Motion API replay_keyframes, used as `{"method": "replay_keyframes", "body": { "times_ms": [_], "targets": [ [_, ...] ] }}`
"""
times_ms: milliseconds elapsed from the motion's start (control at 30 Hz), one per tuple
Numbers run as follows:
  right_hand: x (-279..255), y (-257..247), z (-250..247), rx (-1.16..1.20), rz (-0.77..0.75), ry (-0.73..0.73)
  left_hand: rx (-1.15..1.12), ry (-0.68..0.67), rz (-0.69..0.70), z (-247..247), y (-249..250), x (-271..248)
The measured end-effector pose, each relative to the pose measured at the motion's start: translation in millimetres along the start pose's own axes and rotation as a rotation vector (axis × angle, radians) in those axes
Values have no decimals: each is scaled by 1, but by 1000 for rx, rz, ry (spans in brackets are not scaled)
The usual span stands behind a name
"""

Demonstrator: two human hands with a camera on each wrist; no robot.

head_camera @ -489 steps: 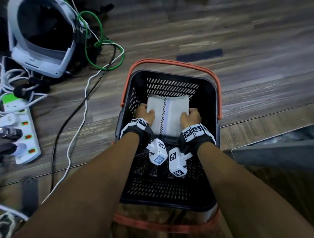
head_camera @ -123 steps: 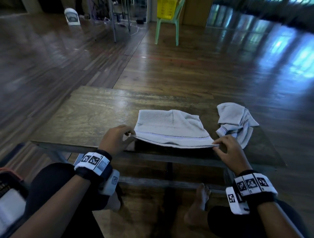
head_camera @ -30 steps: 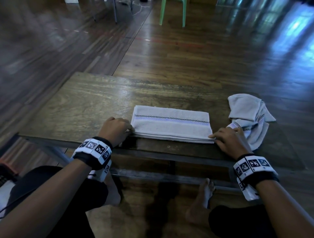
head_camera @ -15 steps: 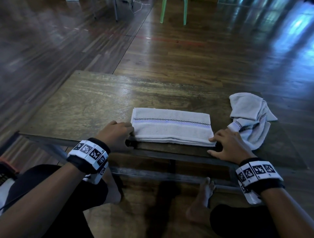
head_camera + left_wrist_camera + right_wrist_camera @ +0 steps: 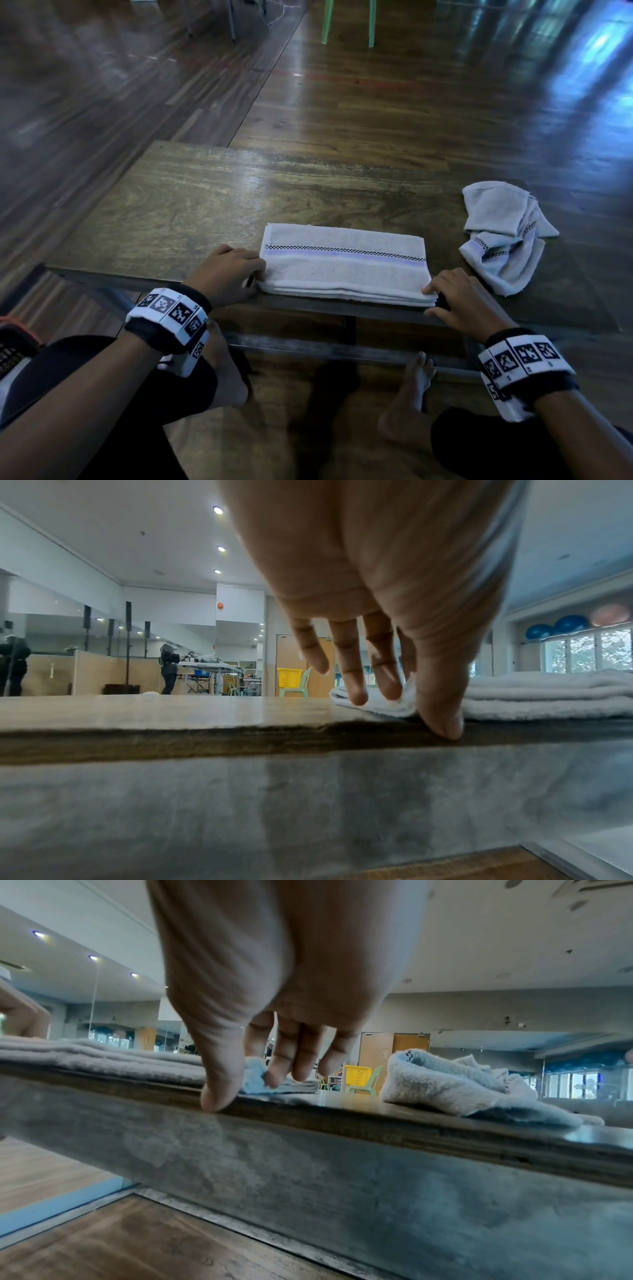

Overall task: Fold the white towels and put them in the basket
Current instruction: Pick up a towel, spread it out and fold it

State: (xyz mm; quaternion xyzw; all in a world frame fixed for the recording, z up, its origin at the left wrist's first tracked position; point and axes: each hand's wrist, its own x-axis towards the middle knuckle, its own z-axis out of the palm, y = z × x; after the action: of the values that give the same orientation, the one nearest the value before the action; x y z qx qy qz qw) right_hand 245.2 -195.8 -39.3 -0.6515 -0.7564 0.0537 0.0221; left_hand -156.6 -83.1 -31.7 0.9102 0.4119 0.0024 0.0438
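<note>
A folded white towel (image 5: 342,270) with a checked stripe lies flat at the near edge of the low wooden table (image 5: 188,205). My left hand (image 5: 255,277) touches its left end with straight fingers (image 5: 356,696), thumb on the table edge. My right hand (image 5: 433,301) touches the right end the same way; its fingertips (image 5: 274,1079) meet a slightly raised corner of the folded towel (image 5: 103,1058). A second towel (image 5: 503,236) lies crumpled at the table's right end. The black basket (image 5: 13,339) with an orange rim peeks in at far left.
My knees and bare feet are under the table's near edge. Wooden floor surrounds the table. A green chair's legs (image 5: 347,24) stand far behind. The left half of the tabletop is bare.
Since 4.1 s ago the towel was folded into a narrow strip. Over the last second both hands stayed at its ends, the right sliding slightly toward the near corner.
</note>
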Motion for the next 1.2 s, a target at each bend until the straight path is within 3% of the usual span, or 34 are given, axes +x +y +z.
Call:
{"method": "replay_keyframes", "body": {
  "times_ms": [200,400,567,667,767,833,933,1033,1200],
  "targets": [
    [0,1,-4,43,-6,-11,-128,94,-39,-4,-6,-1],
    [2,8,-10,107,-10,137,-174,197,-31,-5,-10,4],
    [5,17,-23,294,-1,357,-655,337,-11,-25,-12,7],
    [5,13,-40,478,9,476,-827,397,-38,-41,-6,6],
    [3,5,-58,667,34,520,-987,432,-40,-53,-2,6],
    [4,2,-63,743,86,471,-1063,394,-49,-56,-2,7],
    [16,1,-60,728,198,312,-971,289,-143,-51,-4,17],
    [37,7,-47,543,293,167,-680,238,-161,-37,-13,35],
    [72,8,-31,216,350,84,-412,126,-148,-12,-29,59]
  ]
}}
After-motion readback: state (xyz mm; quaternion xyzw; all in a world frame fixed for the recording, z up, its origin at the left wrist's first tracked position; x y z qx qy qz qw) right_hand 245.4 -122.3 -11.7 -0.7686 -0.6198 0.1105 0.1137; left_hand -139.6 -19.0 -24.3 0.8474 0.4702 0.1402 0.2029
